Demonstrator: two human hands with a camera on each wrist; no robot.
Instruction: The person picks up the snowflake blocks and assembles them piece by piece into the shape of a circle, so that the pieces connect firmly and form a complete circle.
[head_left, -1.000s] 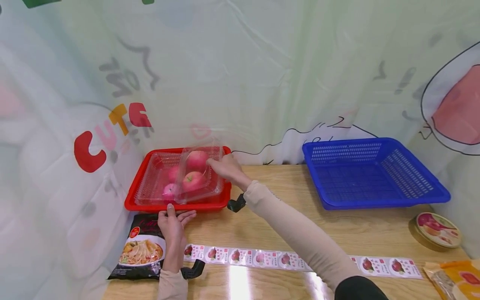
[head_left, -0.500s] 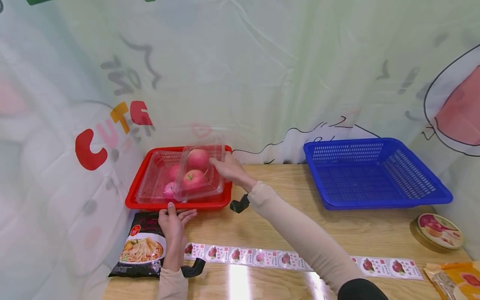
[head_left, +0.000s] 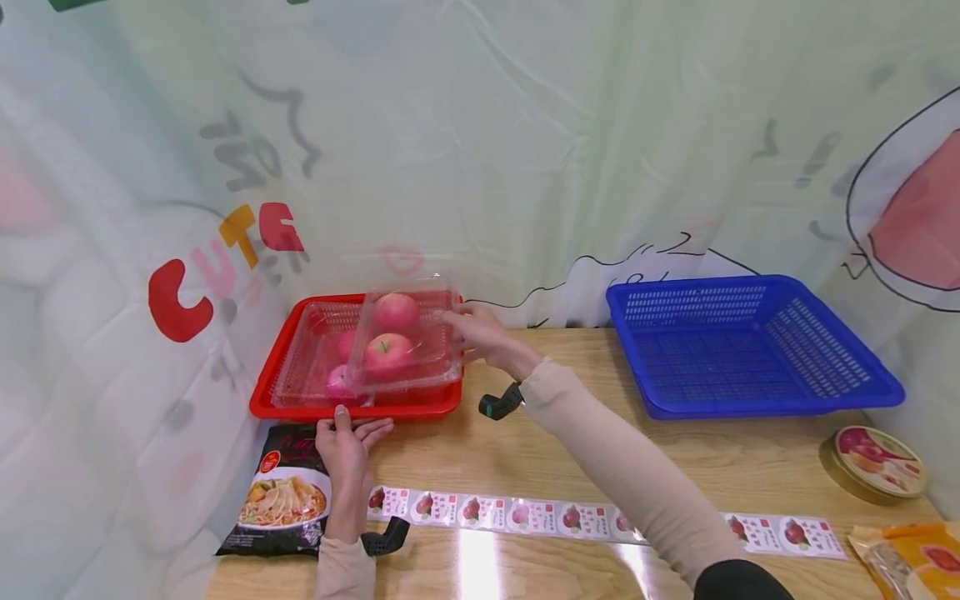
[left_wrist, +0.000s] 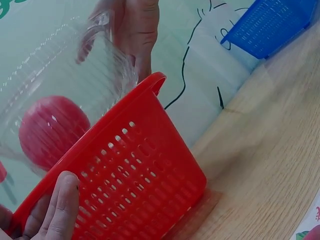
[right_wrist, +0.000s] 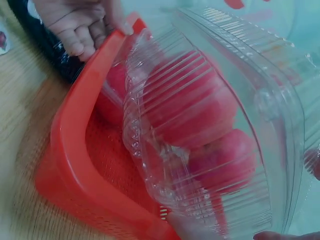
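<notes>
Two hands at one red basket (head_left: 441, 407): the right hand (head_left: 487, 337), grasping the clear cover (head_left: 431, 364), has drawn it slightly up and rightward over the apples (head_left: 388, 354) inside, suggesting it is loose; the left hand (head_left: 347, 454) grips the basket's rim, presumably steadying

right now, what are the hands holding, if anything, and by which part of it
The right hand grips the clear plastic container by its right edge; the left hand holds the red basket by its near rim.
</notes>
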